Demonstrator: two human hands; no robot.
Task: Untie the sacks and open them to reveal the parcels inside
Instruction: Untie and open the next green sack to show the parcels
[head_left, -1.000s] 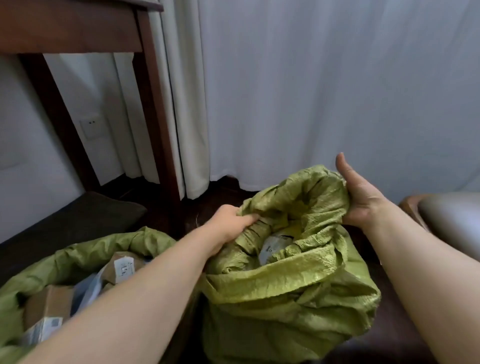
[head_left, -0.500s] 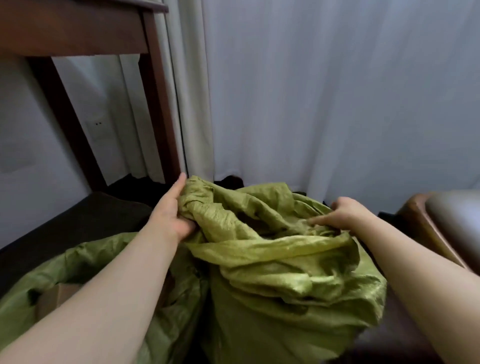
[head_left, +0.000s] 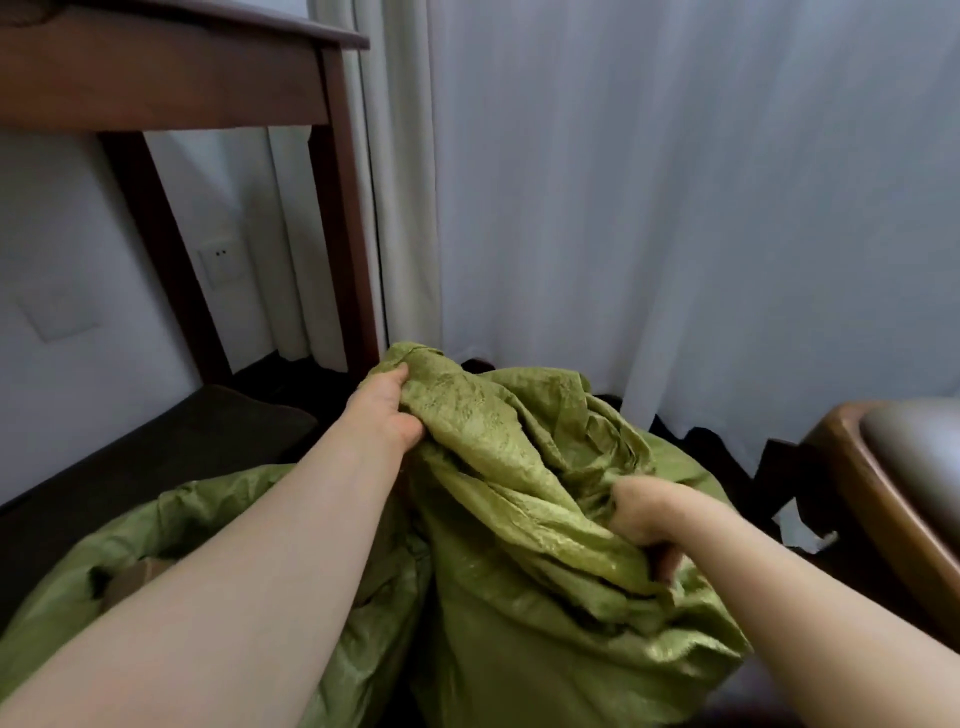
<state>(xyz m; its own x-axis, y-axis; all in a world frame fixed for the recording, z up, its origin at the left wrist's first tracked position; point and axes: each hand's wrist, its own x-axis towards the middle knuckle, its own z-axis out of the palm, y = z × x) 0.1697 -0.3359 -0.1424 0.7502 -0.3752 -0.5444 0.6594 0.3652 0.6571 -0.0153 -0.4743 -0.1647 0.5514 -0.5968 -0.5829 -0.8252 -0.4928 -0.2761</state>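
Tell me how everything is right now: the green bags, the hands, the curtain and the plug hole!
held sack: crumpled, top fabric bunched and folded over, nothing inside showing
left hand: grips the held sack's upper edge
right hand: grips a fold of the held sack
other sack: lying low, mouth open
brown box: peeking out of the other sack
curtain: drawn shut
wall socket: nothing plugged in

place: I read this as a home room | landmark: floor-length white curtain (head_left: 675, 208) | left of curtain: dark wooden counter (head_left: 171, 78) on slim legs, wall socket (head_left: 221, 257) under it | right of curtain: wood-framed padded chair (head_left: 883, 467) | below curtain: dark floor (head_left: 104, 467)
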